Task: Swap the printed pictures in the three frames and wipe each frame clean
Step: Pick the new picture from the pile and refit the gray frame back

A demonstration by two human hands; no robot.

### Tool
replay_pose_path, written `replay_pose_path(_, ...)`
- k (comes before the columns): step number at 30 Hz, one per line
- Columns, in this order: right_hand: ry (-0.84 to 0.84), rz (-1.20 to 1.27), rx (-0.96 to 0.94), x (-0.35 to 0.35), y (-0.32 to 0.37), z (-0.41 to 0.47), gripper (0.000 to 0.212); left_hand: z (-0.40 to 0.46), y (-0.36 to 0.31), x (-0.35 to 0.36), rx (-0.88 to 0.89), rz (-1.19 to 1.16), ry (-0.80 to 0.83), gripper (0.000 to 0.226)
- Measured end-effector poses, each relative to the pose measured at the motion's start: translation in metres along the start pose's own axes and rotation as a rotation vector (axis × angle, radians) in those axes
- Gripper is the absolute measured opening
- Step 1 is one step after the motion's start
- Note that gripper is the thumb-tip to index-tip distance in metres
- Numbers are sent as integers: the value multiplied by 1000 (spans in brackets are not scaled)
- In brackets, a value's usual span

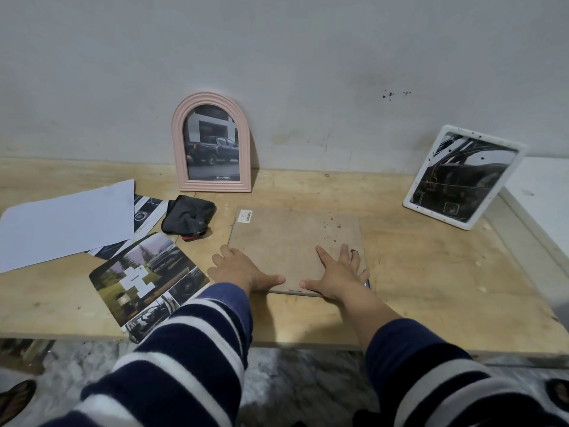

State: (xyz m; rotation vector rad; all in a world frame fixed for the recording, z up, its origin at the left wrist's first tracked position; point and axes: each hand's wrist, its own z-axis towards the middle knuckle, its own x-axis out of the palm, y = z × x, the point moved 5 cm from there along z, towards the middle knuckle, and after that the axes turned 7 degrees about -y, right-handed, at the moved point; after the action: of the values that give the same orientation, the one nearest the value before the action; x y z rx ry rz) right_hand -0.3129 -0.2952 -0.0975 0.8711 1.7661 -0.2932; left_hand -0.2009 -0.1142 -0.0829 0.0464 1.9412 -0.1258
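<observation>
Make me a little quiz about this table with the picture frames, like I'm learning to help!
1. True or false: the pink arched frame lies flat on the table.
2. What do the left hand and right hand rest on? A) the dark cloth B) the brown backing board C) the white sheet of paper
3. Fill in: the white frame stands tilted at the ____ side of the table.

Key
1. False; it stands upright against the wall.
2. B
3. Right
</observation>
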Motion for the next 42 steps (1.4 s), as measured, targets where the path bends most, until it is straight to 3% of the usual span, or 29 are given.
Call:
replay_pose_path(8,59,-28,-17,-1,0,-1,108,-4,-10,6,-122,8,80,166)
replay_pose_path(20,7,-43,-39,-1,6,1,97,-8,-21,9,-85,-2,184,159)
replay_pose_path(23,-14,-35,-75,-8,-2,-1,87,-10,-23,6,-77,-35,199,147)
replay_pose_path(26,-204,89,-40,-26,-21,-4,54,-17,-49,0,136,25,158,122)
replay_pose_path(27,-266,111,-4,-32,-31,-7,51,-19,-63,-1,239,34,138,115)
replay_pose_path(30,-318,150,106,-38,-61,-13,54,-24,-100,2,446,50,111,99)
replay_pose_path(34,-262,147,79,-26,-79,-16,49,-36,-140,14,687,116,85,75)
replay_pose_path(42,-195,-114,22,-22,-76,-13,65,-44,-174,25,844,287,83,71)
